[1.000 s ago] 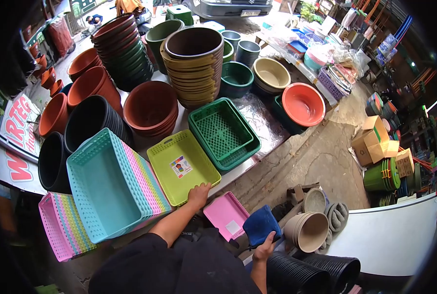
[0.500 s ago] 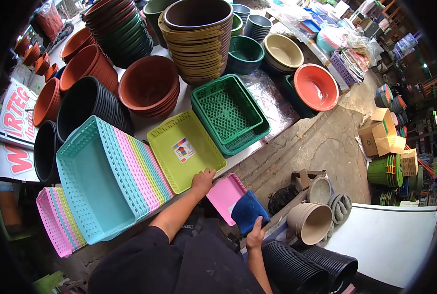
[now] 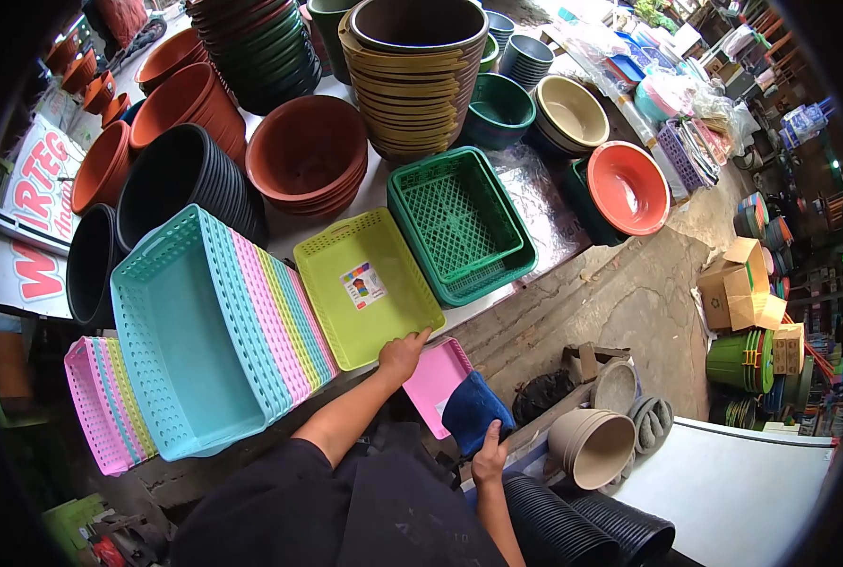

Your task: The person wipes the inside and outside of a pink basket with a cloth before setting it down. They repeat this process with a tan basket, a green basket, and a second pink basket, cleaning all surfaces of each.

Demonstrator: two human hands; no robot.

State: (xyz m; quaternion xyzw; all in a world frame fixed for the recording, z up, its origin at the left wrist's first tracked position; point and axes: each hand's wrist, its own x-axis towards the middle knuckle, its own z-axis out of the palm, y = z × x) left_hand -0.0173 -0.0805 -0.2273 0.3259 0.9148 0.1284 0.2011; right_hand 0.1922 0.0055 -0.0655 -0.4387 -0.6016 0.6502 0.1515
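Observation:
My left hand [image 3: 403, 355] is at the near rim of a yellow-green plastic basket [image 3: 374, 326], its fingers bent over the edge and the index finger reaching along it. A paper label [image 3: 362, 285] lies on the basket's floor. Lower down, my right hand [image 3: 490, 457] grips a dark blue cloth [image 3: 476, 414], thumb on top. The cloth covers part of a pink tray [image 3: 427, 386] just past the table edge; what supports that tray is hidden. Left of the yellow-green basket, nested turquoise, pink and yellow baskets [image 3: 180, 331] lie on their sides.
Green baskets [image 3: 525, 269] sit right of the yellow-green one. Behind stand brown pots [image 3: 308, 156], black pots [image 3: 171, 184] and a tall pot stack [image 3: 412, 90]. A red basin [image 3: 627, 187] is at the table's far right. Beige pots [image 3: 596, 449] and black ribbed pots [image 3: 554, 515] stand near my right arm.
The view has shifted a little. My left hand's index finger now reaches further along the basket rim. My right hand still holds the blue cloth, which has folded slightly differently over the pink tray.

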